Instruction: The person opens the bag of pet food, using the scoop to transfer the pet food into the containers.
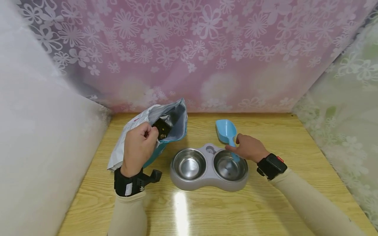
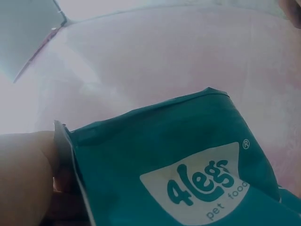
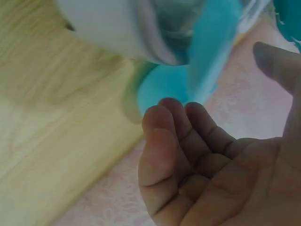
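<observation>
My left hand (image 1: 137, 149) pinches the near rim of an upright, opened pet food bag (image 1: 179, 127). Dark contents (image 1: 161, 127) show inside its silver lining. The left wrist view has the bag's teal face (image 2: 141, 136) with a "4Legs pet food" logo. On the other side, my right hand (image 1: 251, 149) hovers at the handle of a light-blue scoop (image 1: 226, 129). In the right wrist view the handle (image 3: 214, 42) lies beyond the gap between thumb and loosely bent fingers (image 3: 160, 155). The scoop leans on the double bowl, its handle over the right steel bowl (image 1: 230, 170).
The grey double-bowl stand (image 1: 208, 180) sits mid-table, with a second steel bowl (image 1: 189, 167) on its left. Around the wooden table (image 1: 224, 213) hang a pink floral backdrop (image 1: 206, 82) behind and pale sheets at both sides.
</observation>
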Tool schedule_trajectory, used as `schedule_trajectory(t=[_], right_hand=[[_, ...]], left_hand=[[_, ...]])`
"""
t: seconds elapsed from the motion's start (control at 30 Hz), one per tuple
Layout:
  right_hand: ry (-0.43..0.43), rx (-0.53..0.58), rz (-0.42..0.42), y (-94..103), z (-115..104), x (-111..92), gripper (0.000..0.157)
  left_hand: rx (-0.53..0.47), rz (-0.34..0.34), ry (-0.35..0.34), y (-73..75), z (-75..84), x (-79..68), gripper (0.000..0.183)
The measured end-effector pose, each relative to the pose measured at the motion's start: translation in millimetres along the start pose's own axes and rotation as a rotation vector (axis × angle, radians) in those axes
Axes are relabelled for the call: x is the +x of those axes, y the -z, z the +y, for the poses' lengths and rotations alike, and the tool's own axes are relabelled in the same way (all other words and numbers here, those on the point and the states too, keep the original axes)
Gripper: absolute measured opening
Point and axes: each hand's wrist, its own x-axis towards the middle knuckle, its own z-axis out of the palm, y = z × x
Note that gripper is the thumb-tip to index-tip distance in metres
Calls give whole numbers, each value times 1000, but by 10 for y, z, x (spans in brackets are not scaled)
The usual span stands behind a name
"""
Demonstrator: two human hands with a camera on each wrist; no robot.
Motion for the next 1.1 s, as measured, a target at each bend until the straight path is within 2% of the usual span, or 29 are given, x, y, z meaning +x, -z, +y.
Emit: schedule_trajectory(t=[0.27, 0.57, 0.7, 0.87, 1.1], right_hand=[[-25, 11, -30, -9, 110, 1, 40], [-18, 19, 5, -58, 154, 32, 36], [20, 37, 3, -93, 190, 46, 34], [54, -4, 42, -135, 258, 37, 28], [37, -13, 71, -173, 372, 4, 21]], left_hand=[[0, -6, -29, -32, -8, 14, 37], [-16, -20, -25, -13, 38, 39, 37], [-27, -26, -11, -5, 36, 39, 37], [-27, -33, -4, 9, 17, 26, 38], [-32, -35, 12, 37, -17, -9, 39]])
